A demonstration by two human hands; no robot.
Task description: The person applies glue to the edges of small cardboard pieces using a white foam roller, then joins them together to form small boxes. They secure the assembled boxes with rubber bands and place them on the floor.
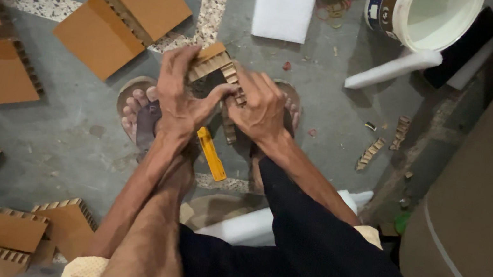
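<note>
Looking straight down here: the left hand and right hand are both wrapped around a small corrugated cardboard piece, held just above the person's sandalled feet, with a yellow utility knife lying on the grey floor right below the hands. Scattered around are cut cardboard panels, a white foam square, a white bucket and a rolled white foam sheet.
</note>
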